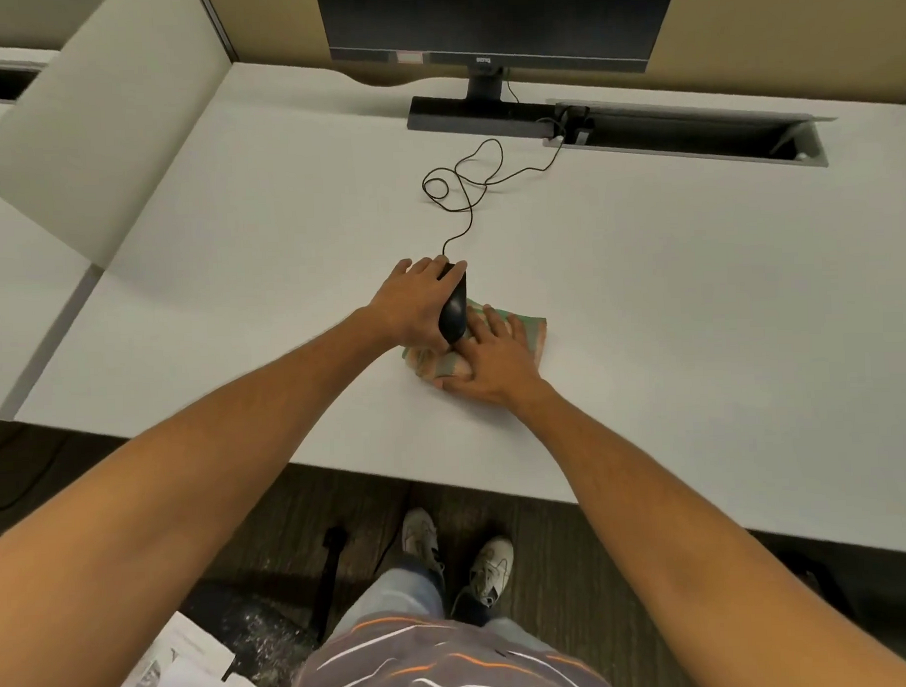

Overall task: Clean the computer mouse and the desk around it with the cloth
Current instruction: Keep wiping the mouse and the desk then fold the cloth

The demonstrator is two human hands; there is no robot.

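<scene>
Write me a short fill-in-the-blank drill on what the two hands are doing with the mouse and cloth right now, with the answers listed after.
1. The left hand grips the black ____, tilted up on its side.
2. The right hand presses the cloth flat on the ____.
3. The mouse cable runs back toward the ____ at the rear of the desk.
4. The cloth lies to the ____ of the mouse.

Missing words: mouse; desk; monitor; right
</scene>
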